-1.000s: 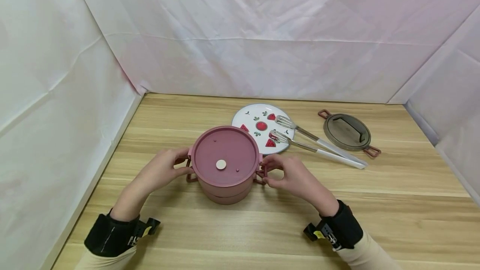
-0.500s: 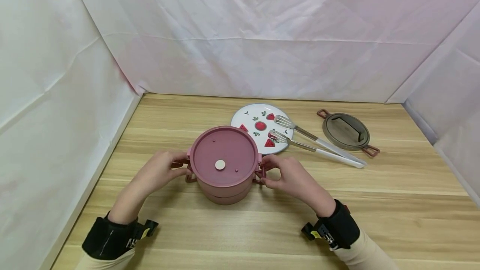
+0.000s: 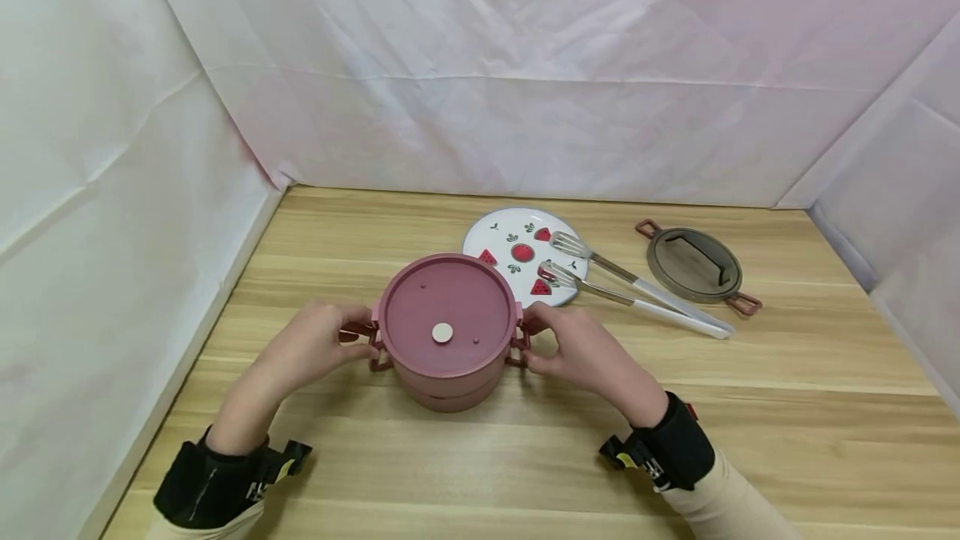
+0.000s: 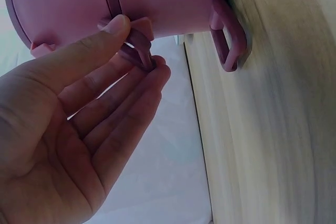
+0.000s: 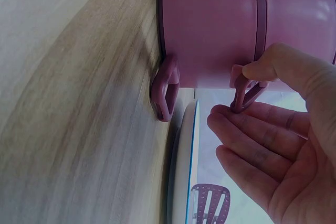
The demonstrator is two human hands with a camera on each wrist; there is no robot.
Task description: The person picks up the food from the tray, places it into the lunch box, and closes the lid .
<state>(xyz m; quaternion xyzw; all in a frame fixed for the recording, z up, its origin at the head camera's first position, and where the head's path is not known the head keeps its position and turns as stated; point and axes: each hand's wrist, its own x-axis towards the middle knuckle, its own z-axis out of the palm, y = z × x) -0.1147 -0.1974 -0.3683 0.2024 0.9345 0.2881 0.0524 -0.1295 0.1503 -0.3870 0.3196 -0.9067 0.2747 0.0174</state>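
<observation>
A pink two-tier pot (image 3: 450, 315) stands upright, its lid bearing a pale round knob (image 3: 442, 332). My left hand (image 3: 318, 344) pinches the upper left handle (image 4: 140, 48) between thumb and fingertips. On the other side, my right hand (image 3: 573, 352) grips the matching upper right handle (image 5: 244, 90) the same way. Below these, the bottom tier's handles, one on the left (image 4: 229, 35) and one on the right (image 5: 165, 88), are untouched. The seam between tiers (image 5: 260, 19) looks closed in both wrist views.
Behind the pot lies a white plate (image 3: 498, 232) with red fruit patterns, partly hidden by it. White-handled slotted tongs (image 3: 660, 302) rest across the plate's right side. Farther right sits a glass lid or shallow pan (image 3: 693, 265) with two loop handles. White cloth walls (image 3: 525, 132) enclose the table.
Both hands have shifted slightly left, still holding the upper handles. The pot's upper part has moved a little left and toward me. The plate, tongs and lid look unmoved.
</observation>
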